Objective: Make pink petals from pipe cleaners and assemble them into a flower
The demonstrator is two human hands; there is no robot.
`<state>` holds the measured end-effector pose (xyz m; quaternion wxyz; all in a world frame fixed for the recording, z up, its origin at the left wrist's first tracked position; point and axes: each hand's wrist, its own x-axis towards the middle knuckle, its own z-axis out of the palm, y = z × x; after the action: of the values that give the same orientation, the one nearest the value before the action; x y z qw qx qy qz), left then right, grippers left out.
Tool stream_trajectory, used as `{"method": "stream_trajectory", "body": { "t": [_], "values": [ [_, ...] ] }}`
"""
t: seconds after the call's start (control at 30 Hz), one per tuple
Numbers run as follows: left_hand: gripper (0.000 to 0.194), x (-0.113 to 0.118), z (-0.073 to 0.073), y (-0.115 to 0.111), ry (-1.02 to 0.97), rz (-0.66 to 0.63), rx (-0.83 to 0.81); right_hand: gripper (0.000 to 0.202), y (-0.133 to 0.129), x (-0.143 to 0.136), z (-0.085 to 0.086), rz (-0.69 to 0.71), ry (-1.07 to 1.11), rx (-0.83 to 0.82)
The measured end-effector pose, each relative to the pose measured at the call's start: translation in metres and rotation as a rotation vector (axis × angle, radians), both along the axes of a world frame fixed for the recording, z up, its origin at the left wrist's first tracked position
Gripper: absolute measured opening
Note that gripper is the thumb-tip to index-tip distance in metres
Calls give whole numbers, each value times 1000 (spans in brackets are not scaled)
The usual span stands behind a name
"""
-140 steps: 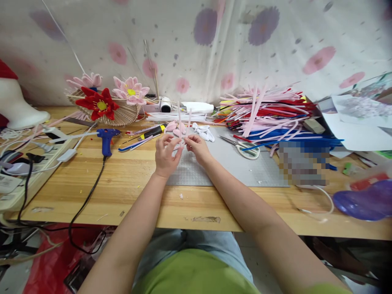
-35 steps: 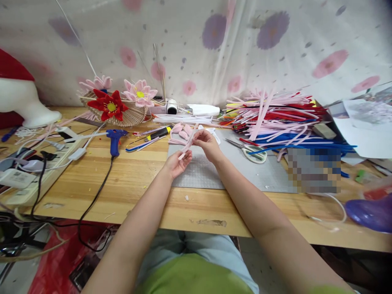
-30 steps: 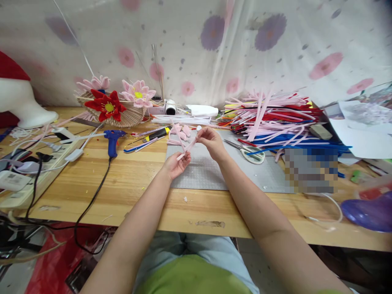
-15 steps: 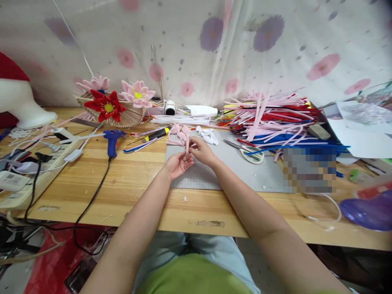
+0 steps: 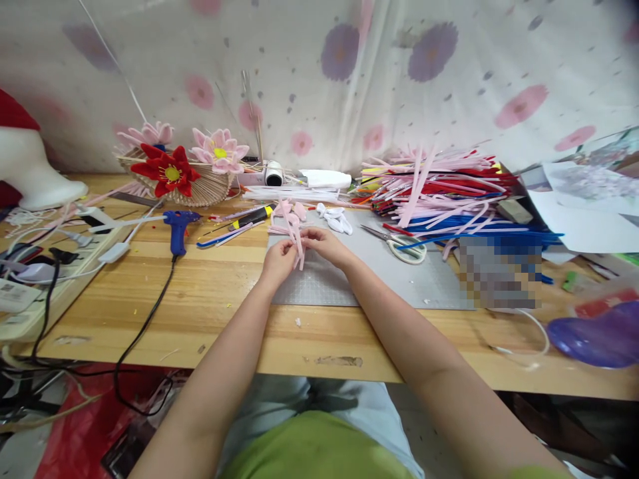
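Pale pink fuzzy strips (image 5: 295,234) stand between my two hands, over the left part of the grey cutting mat (image 5: 339,286). My left hand (image 5: 280,258) is closed, its fingertips pinching the strips from the left. From the right, my right hand (image 5: 324,245) pinches them too, with its fingers bent toward the left hand. Behind the fingers lie folded pink pieces (image 5: 298,211), partly hidden by the strips. White looped pieces (image 5: 335,218) lie just to their right on the mat. Scissors with pale handles (image 5: 407,249) rest further right.
A blue glue gun (image 5: 178,229) with a black cord stands at left, near a power strip (image 5: 64,279). Pink and red flowers (image 5: 171,173) sit behind it. Pink, red and blue strips (image 5: 444,193) are heaped at back right.
My left hand has turned from a half-open palm to a pinch on the strips. The strips now lean and reach lower between my hands. The view has shifted slightly.
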<state>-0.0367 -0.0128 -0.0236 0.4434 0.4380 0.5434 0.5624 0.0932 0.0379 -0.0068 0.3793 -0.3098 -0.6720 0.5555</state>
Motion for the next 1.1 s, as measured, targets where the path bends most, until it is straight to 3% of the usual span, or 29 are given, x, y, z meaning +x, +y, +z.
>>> {"method": "stream_trajectory", "body": {
  "t": [0.17,0.3,0.37,0.5,0.67,0.9,1.1],
  "values": [
    [14,-2,2,4,78,38,-61,40,-7,2,5,165,144,-131],
    [18,3,-3,4,4,-67,-114,56,-11,-5,1,163,62,-110],
    [21,6,-5,3,71,-74,-93,57,-9,-10,-2,74,57,-107],
    [24,7,-1,-2,406,-8,13,35,3,-12,-4,-242,152,-130],
    [28,5,8,-10,837,-77,85,25,13,-1,0,-584,172,-223],
    [30,6,9,-12,971,3,178,31,20,19,16,-583,366,-457],
    [28,12,11,-15,1042,20,244,31,25,26,26,-602,431,-513]
  ]
}}
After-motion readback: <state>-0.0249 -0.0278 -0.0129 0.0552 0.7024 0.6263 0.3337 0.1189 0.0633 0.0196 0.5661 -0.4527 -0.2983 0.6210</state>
